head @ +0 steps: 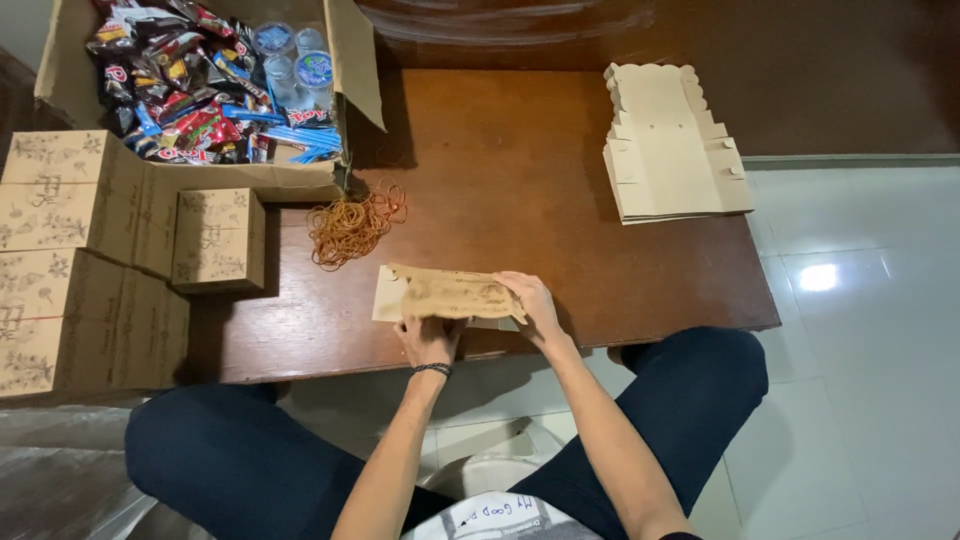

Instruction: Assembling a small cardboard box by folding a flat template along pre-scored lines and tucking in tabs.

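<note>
head view: only 1 camera, looks down at a low brown wooden table and the person's crossed legs in dark trousers.
left hand: fingers curled over the near edge of the flat box blank, gripping it; dark bracelet on the wrist.
right hand: fingers spread flat, pressing down on the blank's right end.
flat box blank: tan printed card, unfolded, lies at the table's near edge between both hands, tilted up slightly on the near side.
rubber bands: loose tangled orange-brown pile, just beyond the blank, well clear of the hands.
stack of blanks: pale flat die-cut card with scalloped top edge and tabs, far right of table, apart from the hands.
snack carton: big open corrugated box, far left; holds glossy snack packets, blue sticks and sealed water cups.
folded boxes: 1 small tan printed cube on the table, larger ones stacked at left edge, matte card.
obstructions: nothing between hands and blank.
floor: white glossy tiles, light glare.
</note>
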